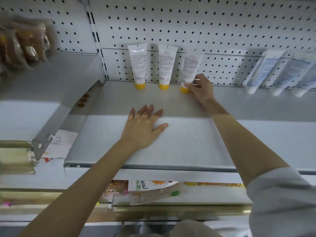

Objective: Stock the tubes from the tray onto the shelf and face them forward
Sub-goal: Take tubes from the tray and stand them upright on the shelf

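Right hand (201, 88) pinches the third tube (190, 69) near its yellow cap, long axis upright, tilted, at the shelf (188, 142) rear edge; left hand (144, 127) rests flat, nearer the front.

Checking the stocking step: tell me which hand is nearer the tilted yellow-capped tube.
Right. The right hand grips the tilted tube near its cap; the left hand rests flat on the shelf, in front and left of it.
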